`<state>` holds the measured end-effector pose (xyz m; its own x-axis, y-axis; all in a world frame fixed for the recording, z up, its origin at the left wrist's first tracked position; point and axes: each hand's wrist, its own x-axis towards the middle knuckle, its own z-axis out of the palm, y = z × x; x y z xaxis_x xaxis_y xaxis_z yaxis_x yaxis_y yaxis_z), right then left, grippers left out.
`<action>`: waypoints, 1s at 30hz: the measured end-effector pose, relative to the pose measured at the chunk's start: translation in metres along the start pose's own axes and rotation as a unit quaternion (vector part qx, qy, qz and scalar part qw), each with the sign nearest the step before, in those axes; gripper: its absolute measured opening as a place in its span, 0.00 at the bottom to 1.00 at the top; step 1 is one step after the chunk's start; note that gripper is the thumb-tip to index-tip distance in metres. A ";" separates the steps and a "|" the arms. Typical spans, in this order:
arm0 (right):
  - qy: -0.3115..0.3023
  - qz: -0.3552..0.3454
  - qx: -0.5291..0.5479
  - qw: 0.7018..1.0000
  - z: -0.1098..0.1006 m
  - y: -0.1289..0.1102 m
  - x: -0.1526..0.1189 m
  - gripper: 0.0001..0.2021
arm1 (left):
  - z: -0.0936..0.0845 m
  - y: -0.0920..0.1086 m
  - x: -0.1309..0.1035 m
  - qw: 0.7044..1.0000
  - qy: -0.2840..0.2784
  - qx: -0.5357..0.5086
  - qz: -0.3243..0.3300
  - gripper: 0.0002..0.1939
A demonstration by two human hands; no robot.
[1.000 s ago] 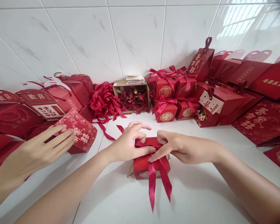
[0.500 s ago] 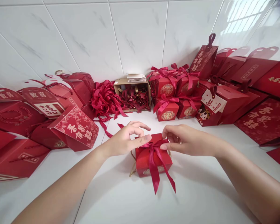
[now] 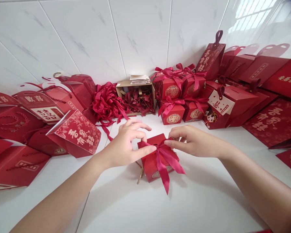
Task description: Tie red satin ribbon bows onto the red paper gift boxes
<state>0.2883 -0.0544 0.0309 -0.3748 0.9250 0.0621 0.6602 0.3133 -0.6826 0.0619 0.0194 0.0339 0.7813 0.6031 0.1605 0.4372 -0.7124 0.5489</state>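
A small red box [image 3: 150, 168] with a round gold emblem stands on the white surface, slightly turned. A crimson ribbon [image 3: 163, 166] is tied in a bow on its top, and two tails hang over the front. My left hand [image 3: 133, 145] pinches the bow's left loop between thumb and forefinger, with its other fingers apart. My right hand [image 3: 186, 141] pinches the right loop between thumb and fingers. A twisted gold cord [image 3: 140, 174] hangs at the box's left side.
Behind are a pile of crimson ribbon [image 3: 107, 102], a cardboard box [image 3: 135, 83] holding dark red pieces and stacked red boxes with bows [image 3: 172, 115]. Red gift boxes stand left [image 3: 79, 132] and right [image 3: 271, 123]. A tiled wall [image 3: 143, 35] rises behind.
Both hands have closed on the bow's loops. The box has turned a little, and the ribbon tails have swung to the right. The view has shifted slightly.
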 end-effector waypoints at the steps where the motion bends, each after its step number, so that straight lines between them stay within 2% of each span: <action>1: 0.000 -0.001 0.005 1.000 0.000 0.000 0.000 0.18 | 0.004 0.002 0.000 0.999 0.011 -0.040 -0.012 0.18; 5: 0.007 0.006 0.010 1.000 0.002 0.001 0.001 0.18 | 0.023 0.007 0.003 0.973 0.032 -0.213 -0.080 0.19; 8: 0.029 0.028 0.014 0.999 0.002 0.002 0.002 0.18 | 0.034 0.010 0.004 0.953 0.039 -0.281 -0.102 0.21; 18: 0.080 0.032 0.038 0.996 0.005 0.004 0.007 0.17 | 0.042 0.009 0.003 0.962 0.050 -0.254 -0.084 0.20; 26: 0.091 0.080 0.027 0.992 -0.003 0.013 0.010 0.16 | 0.042 0.000 0.006 0.963 0.035 -0.252 -0.085 0.23; 28: 0.077 0.082 0.036 0.993 -0.005 0.015 0.010 0.16 | 0.040 -0.001 0.005 0.962 0.030 -0.258 -0.090 0.20; 30: 0.051 0.069 0.056 0.995 -0.008 0.016 0.008 0.17 | 0.037 -0.001 0.005 0.959 0.018 -0.265 -0.097 0.14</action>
<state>0.3011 -0.0397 0.0264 -0.2129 0.9766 0.0314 0.6214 0.1602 -0.7669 0.0818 0.0097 0.0039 0.6879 0.7249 0.0368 0.2776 -0.3096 0.9094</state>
